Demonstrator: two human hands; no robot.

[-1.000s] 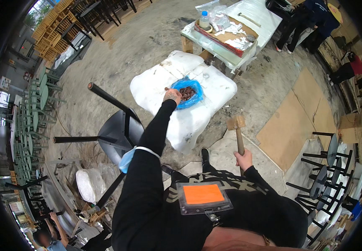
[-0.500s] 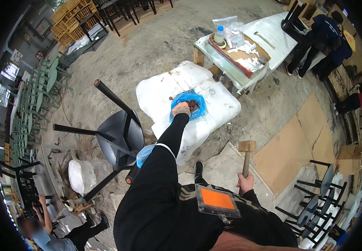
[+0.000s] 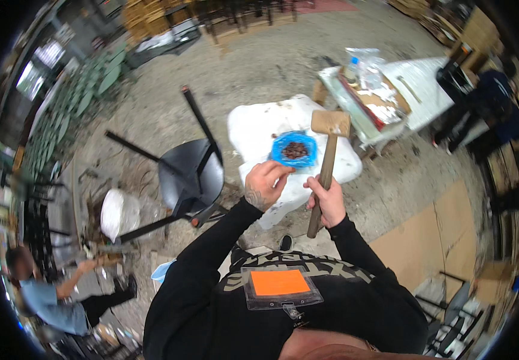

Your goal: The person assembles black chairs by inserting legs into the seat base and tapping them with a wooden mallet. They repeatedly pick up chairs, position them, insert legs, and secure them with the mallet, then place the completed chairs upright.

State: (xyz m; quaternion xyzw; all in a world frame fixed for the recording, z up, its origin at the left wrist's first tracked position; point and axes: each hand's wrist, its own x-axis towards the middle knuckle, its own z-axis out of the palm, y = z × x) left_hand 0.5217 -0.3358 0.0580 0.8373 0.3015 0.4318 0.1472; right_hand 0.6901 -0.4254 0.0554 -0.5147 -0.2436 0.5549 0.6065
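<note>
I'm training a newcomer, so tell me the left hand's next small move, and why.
Perhaps bring the left hand over to the upturned black chair: that hand is curled beside the blue bag of brown pieces, possibly pinching one, though blur hides this; the right hand grips the wooden mallet, and the chair's legs are exposed on the left.

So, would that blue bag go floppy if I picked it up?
Probably floppy: the blue bag looks like thin, crinkled plastic. Its small brown pieces might spill if it tips, since the top is open.
</note>
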